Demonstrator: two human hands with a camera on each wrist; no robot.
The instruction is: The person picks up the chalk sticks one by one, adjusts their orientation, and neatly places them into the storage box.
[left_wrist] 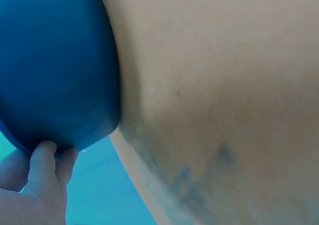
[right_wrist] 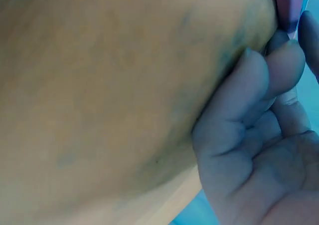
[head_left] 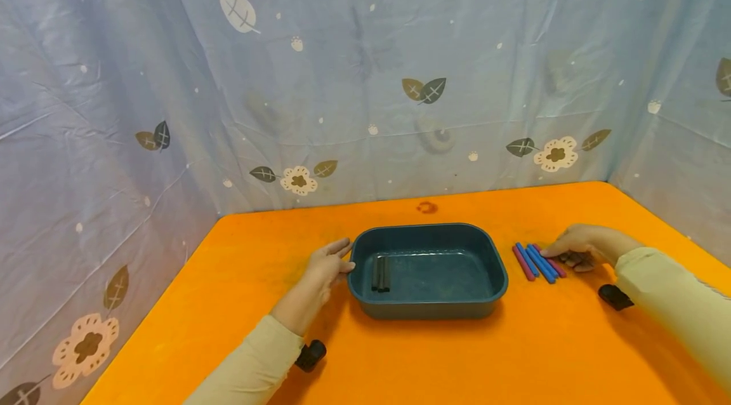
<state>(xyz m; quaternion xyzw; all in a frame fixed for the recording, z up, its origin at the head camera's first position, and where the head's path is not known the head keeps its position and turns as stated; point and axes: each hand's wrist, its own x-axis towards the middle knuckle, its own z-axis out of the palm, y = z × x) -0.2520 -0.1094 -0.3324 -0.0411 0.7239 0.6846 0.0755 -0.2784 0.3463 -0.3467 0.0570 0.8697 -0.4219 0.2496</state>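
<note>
A dark blue-green rectangular tub (head_left: 431,311) stands on the orange tabletop. Its left rim is held by my left hand (head_left: 321,272), and the left wrist view shows those fingers (left_wrist: 42,162) bent at the tub's edge. Inside, at the left end, several black sticks (head_left: 381,275) lie side by side. To the right of the tub is a row of slim sticks, some blue (head_left: 541,264), some pinkish red (head_left: 523,263). My right hand (head_left: 582,246) reaches over their right side, a fingertip on them and the other fingers curled under. In the right wrist view, thumb and fingers surround a pink stick's end (right_wrist: 289,10); I cannot tell whether they pinch it.
A light blue patterned curtain (head_left: 365,138) encloses the back and both sides of the table (head_left: 422,360). A reddish ring-like stain (head_left: 427,207) marks the surface behind the tub. A small black device sits under each wrist.
</note>
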